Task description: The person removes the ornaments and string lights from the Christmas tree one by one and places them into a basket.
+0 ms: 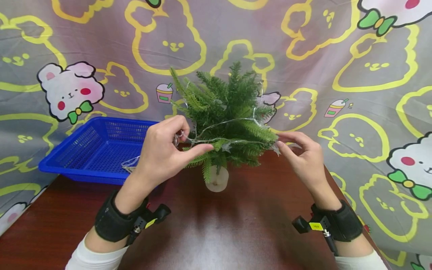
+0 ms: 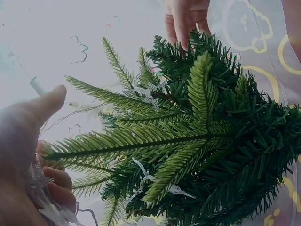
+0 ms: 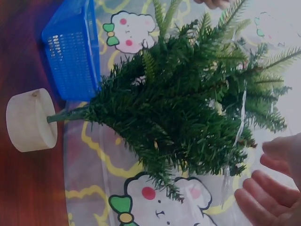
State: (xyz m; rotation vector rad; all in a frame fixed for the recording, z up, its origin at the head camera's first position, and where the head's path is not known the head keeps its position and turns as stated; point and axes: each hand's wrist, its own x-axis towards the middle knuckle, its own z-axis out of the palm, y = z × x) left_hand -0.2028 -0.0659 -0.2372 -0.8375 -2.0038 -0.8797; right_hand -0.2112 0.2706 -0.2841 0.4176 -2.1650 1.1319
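A small artificial Christmas tree (image 1: 233, 101) stands upright on a round pale wooden base (image 1: 217, 180). Clear string lights (image 1: 225, 147) with star-shaped pieces run across its front and sides. At the tree's left, my left hand (image 1: 165, 150) holds a gathered bundle of these lights in its curled fingers, thumb stretched out towards the branches. Stars of the bundle (image 2: 51, 212) show against the palm in the left wrist view. My right hand (image 1: 303, 153) is at the right branch tips beside a star and the wire; in the right wrist view its thumb and bent fingers are apart.
A blue plastic basket (image 1: 91, 175) sits on the dark red-brown table (image 1: 209, 232) at the left, behind my left forearm. Inside it lies a small thing with thin pale loops (image 1: 129, 165). A patterned cloth (image 1: 233, 30) hangs close behind the tree.
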